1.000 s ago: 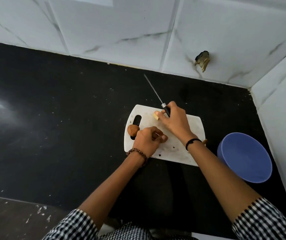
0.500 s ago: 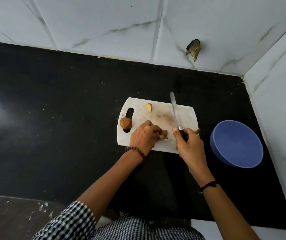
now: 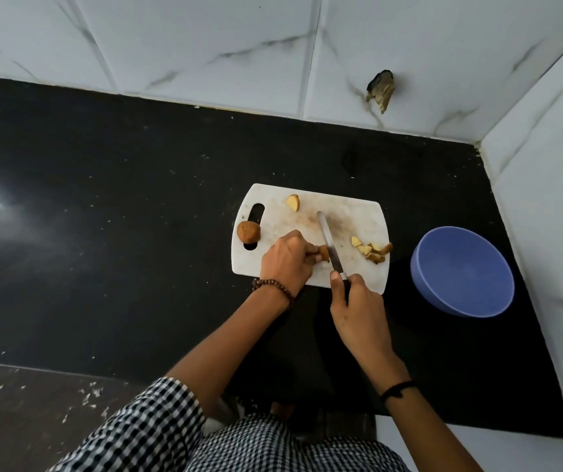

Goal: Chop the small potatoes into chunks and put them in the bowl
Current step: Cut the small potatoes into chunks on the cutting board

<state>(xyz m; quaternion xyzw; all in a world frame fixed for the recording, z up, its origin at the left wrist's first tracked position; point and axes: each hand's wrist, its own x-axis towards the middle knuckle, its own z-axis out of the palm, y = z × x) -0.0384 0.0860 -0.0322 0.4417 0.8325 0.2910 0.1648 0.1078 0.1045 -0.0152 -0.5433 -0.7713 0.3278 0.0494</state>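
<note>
A white cutting board lies on the black counter. My left hand pinches a small potato piece against the board. My right hand grips the handle of a knife, whose blade rests right beside that piece. A whole small potato sits at the board's left end by the handle slot. One cut chunk lies near the far edge, and several chunks are piled at the right edge. The blue bowl stands to the right of the board; I see nothing inside it.
White tiled walls enclose the black counter at the back and right. A broken hole marks the back wall. The counter's front edge runs just below my arms.
My right hand pulled back from the far edge of the board to its near edge, and the knife blade came down beside the piece under my left hand. A pile of chunks shows at the right.
</note>
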